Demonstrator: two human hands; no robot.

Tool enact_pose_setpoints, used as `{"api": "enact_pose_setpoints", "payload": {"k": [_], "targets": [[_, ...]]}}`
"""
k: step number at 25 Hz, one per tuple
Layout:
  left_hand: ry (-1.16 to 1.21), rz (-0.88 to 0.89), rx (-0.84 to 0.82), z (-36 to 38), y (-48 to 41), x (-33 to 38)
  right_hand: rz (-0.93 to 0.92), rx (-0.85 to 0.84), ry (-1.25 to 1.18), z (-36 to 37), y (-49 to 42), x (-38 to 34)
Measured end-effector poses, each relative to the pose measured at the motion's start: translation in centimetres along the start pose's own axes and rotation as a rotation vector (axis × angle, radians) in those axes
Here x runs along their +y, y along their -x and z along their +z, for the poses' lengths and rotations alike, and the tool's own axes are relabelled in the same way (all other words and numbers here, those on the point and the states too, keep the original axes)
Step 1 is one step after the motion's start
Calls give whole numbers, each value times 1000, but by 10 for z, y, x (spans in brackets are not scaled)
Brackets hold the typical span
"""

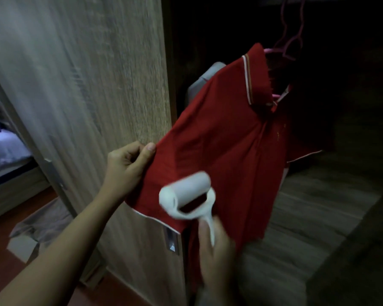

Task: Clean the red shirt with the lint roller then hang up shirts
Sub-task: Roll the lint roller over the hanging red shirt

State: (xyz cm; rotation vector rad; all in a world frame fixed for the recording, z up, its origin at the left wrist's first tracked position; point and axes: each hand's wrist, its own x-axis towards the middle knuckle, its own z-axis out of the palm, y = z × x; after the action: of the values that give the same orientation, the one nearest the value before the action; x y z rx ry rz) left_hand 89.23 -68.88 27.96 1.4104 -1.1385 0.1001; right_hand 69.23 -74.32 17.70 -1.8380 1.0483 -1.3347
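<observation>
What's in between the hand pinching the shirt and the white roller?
Just red shirt cloth. The head view shows it stretched from the left hand to the lint roller.

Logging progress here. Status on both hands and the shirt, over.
Left hand pinches red polo shirt at side edge. Right hand grips white lint roller, roll at shirt's lower front, blurred. Shirt on pink hanger; nothing in the way.

Nothing readable here, no words, numbers or brand names. The shirt [219,140] has a tiny pale mark [279,134] on its chest, too small and blurred to tell whether it is lettering or a logo. The roller [186,195] is motion-blurred white, with nothing legible on it.
</observation>
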Motion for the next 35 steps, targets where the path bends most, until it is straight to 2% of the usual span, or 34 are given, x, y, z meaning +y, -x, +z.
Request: {"api": "enact_pose_setpoints", "payload": {"k": [1,2,3,5,7,9,11,13,14,16,18,20,24,26,28,32,34,35], "targets": [[-1,-6,-8,-1,-1,1,-87,9,-30,-3,-12,-21],[-5,-5,-11,-1,-1,2,-140,-79,-68,-8,-33,-34],[-13,-1,-15,-1,-1,3,-173,-46,-66,-15,-53,-41],[-33,9,-17,0,0,4,-163,36,-49,-23,-104,-47],[-44,21,-13,0,1,4,-136,58,-42,-17,-118,-29],[-61,33,-12,-1,1,2,-70,30,-2,3,-83,28],[-67,53,-18,-1,1,2,105,-51,47,21,-31,94],[-80,64,-16,-1,1,1,300,-213,152,37,13,148],[-84,67,-14,-1,1,1,348,-285,212,44,27,172],[-85,72,-12,0,2,1,352,-317,275,49,36,197],[-90,67,-18,-1,2,2,326,-254,253,38,17,175],[-83,60,-16,-2,1,3,241,-107,168,21,-29,123],[-87,60,-1,0,1,1,-123,185,-6,-33,-127,6],[-87,52,3,0,1,0,-173,239,-55,-43,-150,-12],[-75,39,-7,0,1,1,-120,178,-54,-32,-141,7],[-66,32,-20,-1,1,2,250,-169,39,18,-39,117],[-63,25,-24,-1,0,2,347,-367,93,27,-1,163],[-66,21,-25,-1,0,3,390,-393,102,25,1,173]]}}
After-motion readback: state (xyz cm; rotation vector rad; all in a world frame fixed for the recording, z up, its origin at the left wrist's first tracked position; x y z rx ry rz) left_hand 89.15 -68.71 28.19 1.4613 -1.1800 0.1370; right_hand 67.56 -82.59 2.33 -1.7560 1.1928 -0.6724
